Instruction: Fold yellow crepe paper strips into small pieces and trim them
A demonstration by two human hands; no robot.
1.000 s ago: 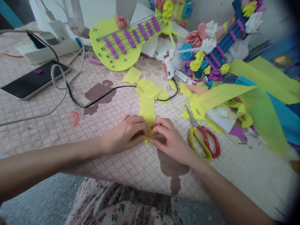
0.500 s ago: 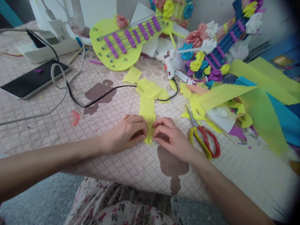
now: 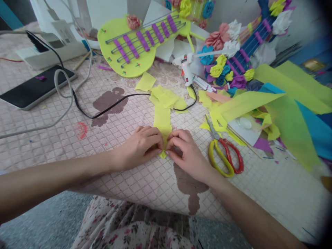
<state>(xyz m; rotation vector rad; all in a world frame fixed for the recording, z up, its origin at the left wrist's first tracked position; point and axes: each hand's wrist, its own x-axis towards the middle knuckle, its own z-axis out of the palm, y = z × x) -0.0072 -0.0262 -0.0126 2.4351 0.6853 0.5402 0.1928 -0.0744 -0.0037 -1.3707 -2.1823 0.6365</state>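
Right hand [image 3: 188, 154]: nudged in toward the left one since half a second ago; its fingertips are back on the paper's edge, where they'd sat slightly clear.
Left hand [image 3: 141, 147]: basically hasn't budged, thumb and fingers pinching the other edge.
Grip: both hands grasping the strip, one per side, fingertips nearly meeting.
Strip [image 3: 162, 119]: yellow, near end bunched between the fingertips, where it lay flatter before; the rest runs straight out beyond the grip.
Scraps [image 3: 164, 96]: yellow bits piled over the strip's far end.
Scissors [image 3: 216, 136]: just right of the grip, one yellow handle, one red, blades pointing away.
Glue gun [image 3: 187, 74]: past the scraps, beyond the grip and a bit right, light on.
Yellow guitar [image 3: 142, 64]: well beyond the grip, leftish, purple bars across it.
Sheets [image 3: 251, 103]: heaped beyond the scissors, mostly yellow.
Phone [image 3: 31, 90]: well off left of the grip, black screen up.
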